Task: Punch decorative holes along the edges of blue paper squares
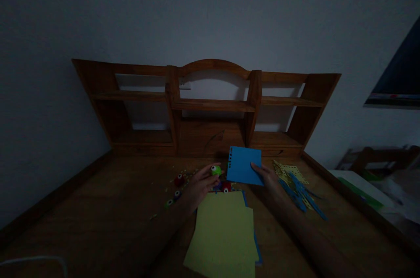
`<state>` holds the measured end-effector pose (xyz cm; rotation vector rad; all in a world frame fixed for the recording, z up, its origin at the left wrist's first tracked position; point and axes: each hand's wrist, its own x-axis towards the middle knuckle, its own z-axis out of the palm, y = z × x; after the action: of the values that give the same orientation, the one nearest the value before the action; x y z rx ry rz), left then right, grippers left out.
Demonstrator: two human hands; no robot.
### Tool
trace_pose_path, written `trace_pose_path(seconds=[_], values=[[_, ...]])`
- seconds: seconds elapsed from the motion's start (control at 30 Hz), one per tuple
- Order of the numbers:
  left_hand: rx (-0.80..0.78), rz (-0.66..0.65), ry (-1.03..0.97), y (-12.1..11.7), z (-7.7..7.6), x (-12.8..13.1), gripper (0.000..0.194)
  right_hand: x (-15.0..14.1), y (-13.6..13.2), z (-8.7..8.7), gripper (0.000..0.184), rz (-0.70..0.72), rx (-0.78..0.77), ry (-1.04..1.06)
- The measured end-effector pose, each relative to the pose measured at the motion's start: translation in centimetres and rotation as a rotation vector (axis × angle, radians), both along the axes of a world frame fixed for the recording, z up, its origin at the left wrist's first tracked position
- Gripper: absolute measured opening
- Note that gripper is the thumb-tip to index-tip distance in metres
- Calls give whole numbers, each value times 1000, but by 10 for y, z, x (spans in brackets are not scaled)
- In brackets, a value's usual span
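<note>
My left hand [199,186] is closed on a small green paper punch [215,170], held just left of a blue paper sheet [243,165]. My right hand [268,178] pinches that blue sheet by its right lower edge and holds it up off the desk. A row of small punched holes runs down the sheet's left edge. Below both hands lies a stack of yellow-green paper [223,236] with blue sheets under it. A red punch [226,187] sits between my hands on the wooden desk [98,225].
More small punches [178,179] and paper bits lie scattered left of my hands. Blue strips and punched yellow paper [297,186] lie to the right. A wooden hutch with shelves [210,105] stands at the desk's back. A chair [377,157] is at the far right. The room is dim.
</note>
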<state>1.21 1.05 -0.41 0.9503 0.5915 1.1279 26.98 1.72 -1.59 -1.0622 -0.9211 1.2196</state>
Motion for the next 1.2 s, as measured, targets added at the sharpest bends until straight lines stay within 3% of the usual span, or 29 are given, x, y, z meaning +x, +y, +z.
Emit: trace_pose_path(seconds=[0.27,0.5,0.67,0.8,1.2], values=[[21,66,56,-4,6,-6,33,-14,-24,21,39,-7,6,-76],[33,38,204,-7,4,-1,50,-21,-34,32,35,-4,46,-140],[34,101,301,-4,-3,-2,43,-23,-35,33,36,-75,178,-249],[-19,64,236,-3,-6,-1,44,-22,-34,33,34,-136,214,-299],[13,-6,315,1,-19,-2,41,-24,-36,33,40,-58,170,-347]])
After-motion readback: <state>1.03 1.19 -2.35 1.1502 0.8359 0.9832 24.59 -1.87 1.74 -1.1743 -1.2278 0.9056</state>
